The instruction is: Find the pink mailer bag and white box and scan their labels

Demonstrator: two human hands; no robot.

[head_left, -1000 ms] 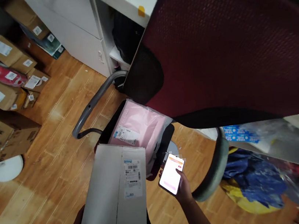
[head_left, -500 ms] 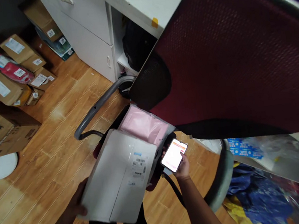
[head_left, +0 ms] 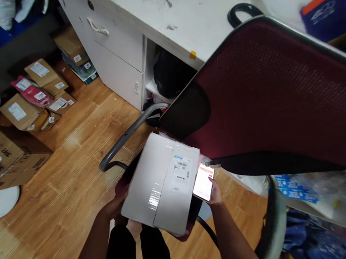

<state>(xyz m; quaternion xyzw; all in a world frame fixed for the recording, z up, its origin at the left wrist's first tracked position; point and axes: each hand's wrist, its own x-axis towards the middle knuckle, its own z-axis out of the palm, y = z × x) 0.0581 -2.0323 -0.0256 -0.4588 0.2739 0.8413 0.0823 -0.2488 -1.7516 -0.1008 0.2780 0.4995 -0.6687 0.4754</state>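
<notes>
A flat white cardboard box [head_left: 153,171] with a printed shipping label lies over the seat of a dark red chair [head_left: 272,102]. My left hand [head_left: 116,204] grips the box by its near left corner, with the fingers partly hidden beneath it. Just right of the box, my right hand [head_left: 214,191] holds a smartphone [head_left: 204,184] with a bright screen, the thumb on the glass. Only a thin edge of a pink package [head_left: 203,159] shows from behind the box.
Several parcels [head_left: 17,112] and a large brown carton [head_left: 6,155] sit on the wooden floor at left. A white desk [head_left: 157,16] with a cabinet stands behind the chair. Grey chair arms [head_left: 128,133] flank the seat. Blue plastic bags [head_left: 306,231] lie at lower right.
The white box has moved up and right, onto the pink package, and now covers most of it. My left hand has travelled with it. The phone stays in my right hand; the camera view has shifted.
</notes>
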